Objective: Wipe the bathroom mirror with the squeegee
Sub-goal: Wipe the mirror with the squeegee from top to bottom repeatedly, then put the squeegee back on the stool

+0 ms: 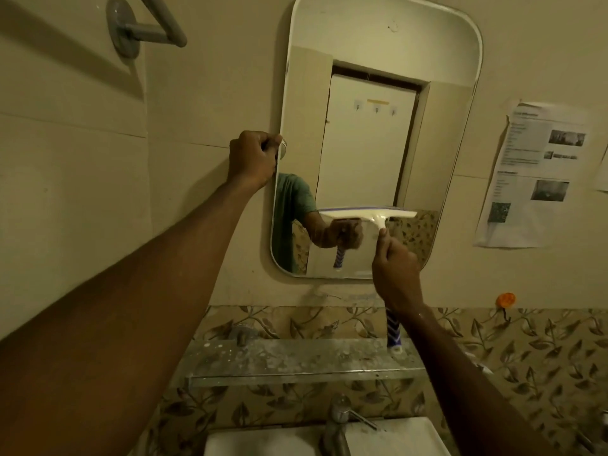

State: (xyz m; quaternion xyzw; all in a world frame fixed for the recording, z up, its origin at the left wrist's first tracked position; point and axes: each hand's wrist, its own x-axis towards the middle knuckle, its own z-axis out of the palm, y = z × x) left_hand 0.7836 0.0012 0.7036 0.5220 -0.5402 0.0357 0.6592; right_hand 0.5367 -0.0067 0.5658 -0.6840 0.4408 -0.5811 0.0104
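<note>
Keeping the squeegee (368, 214) blade flat and level against the mirror (378, 126) matters most now; it lies across the lower glass, toward 5 o'clock. The right hand (396, 273) is closed round its handle. The left hand (251, 159) curls over the mirror's edge at 9 o'clock, steadying it. Streaks are hard to make out in this dim light, and the hand hides most of the handle.

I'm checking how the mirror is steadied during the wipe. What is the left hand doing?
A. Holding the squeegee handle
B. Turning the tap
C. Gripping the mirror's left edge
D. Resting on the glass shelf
C: the left hand is closed around the left edge of the mirror, while the right hand holds the squeegee against the glass.
</note>
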